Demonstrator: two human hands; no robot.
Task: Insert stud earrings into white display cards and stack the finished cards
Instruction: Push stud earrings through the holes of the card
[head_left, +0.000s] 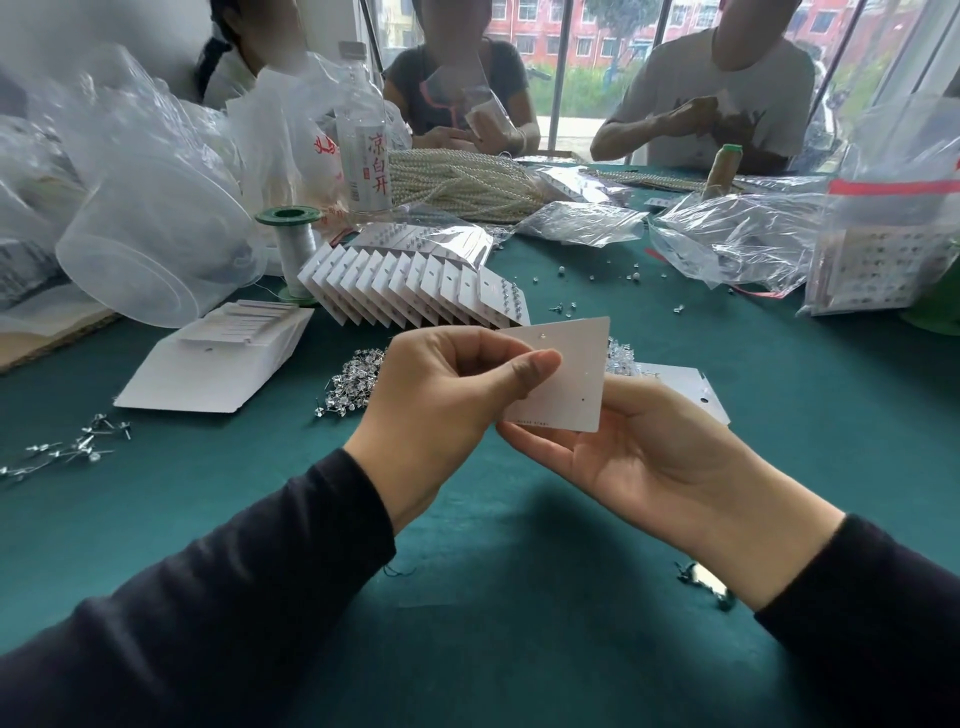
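I see a green table (519, 545) filling the frame. At upper centre lies a fanned row of finished cards (415, 291). In the centre, my left hand (441, 400) pinches a white card (571, 379) between curled thumb and fingers. My right hand (644, 452) lies palm-up under it, fingers nearly straight, touching its lower edge. Loose stud earrings (348, 384) are heaped just left of the left hand.

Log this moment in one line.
step: loading card | left hand: pinches card | right hand: behind card, fingers hidden | finished cards: row behind
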